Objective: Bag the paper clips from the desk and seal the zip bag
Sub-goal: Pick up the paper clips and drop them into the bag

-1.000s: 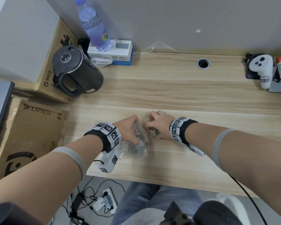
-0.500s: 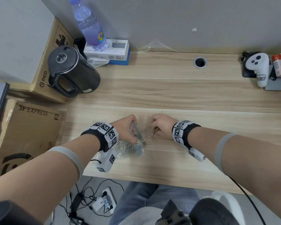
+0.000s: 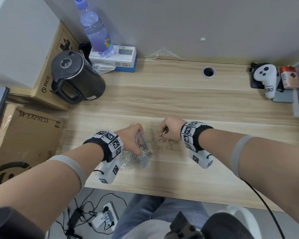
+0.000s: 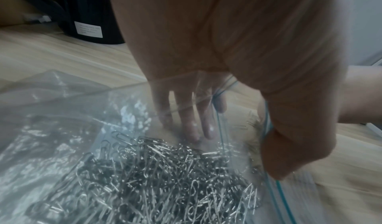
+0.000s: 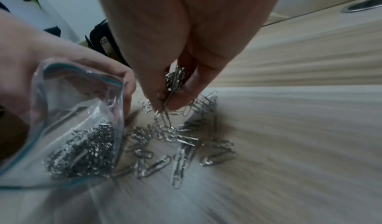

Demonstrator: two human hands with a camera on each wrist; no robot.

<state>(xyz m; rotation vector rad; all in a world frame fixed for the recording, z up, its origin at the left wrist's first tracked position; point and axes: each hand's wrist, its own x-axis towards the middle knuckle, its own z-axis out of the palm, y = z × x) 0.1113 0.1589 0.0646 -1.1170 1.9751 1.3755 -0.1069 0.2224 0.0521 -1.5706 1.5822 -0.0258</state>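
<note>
Approx. most clips already inside zip bag, mouth held agape by left hand; right hand pinches several paper clips from loose scatter just beside bag mouth; sealing not yet done.

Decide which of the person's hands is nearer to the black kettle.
Left. The left hand holds the zip bag on the kettle's side of the desk; the right hand, pinching paper clips, is farther off.

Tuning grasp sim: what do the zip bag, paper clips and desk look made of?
Zip bag: thin clear plastic film, glossy and creased, with a teal zip strip.
Paper clips: bent wire, bright silvery glints, probably steel.
Desk: pale wood-grain top, matte; likely laminate, solid wood not excluded.
</note>
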